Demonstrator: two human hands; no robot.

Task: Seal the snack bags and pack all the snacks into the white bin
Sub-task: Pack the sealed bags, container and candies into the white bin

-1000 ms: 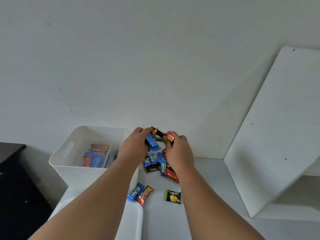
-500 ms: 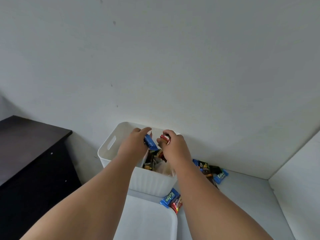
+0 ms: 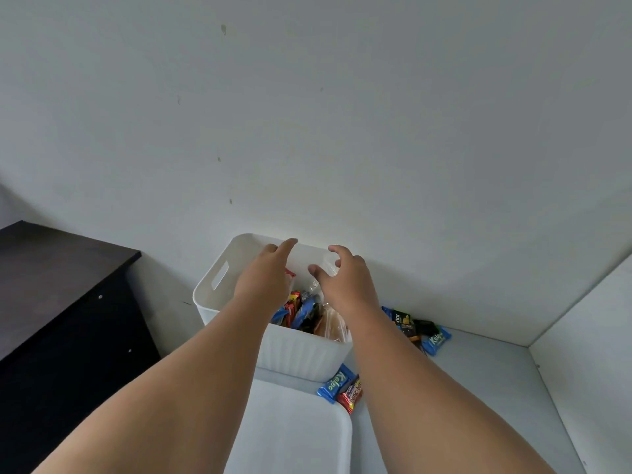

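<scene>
The white bin (image 3: 301,357) stood against the wall, part-filled with wrapped snacks (image 3: 302,311) and a clear bag (image 3: 333,326) whose seal could not be made out. Over it the left hand (image 3: 265,282) and right hand (image 3: 345,285) hung with loose fingers, grasping nothing. Packing looked unfinished: a small heap of snacks (image 3: 415,328) lay right of the bin, and a blue bar (image 3: 337,384) and a red bar (image 3: 350,395) lay touching in front of it

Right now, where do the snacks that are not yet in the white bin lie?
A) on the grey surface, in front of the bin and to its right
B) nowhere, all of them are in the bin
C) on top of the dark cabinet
A: a blue Kalpa snack and a red snack lie on the grey surface in front of the white bin, and a small pile of snacks lies to its right.
</scene>
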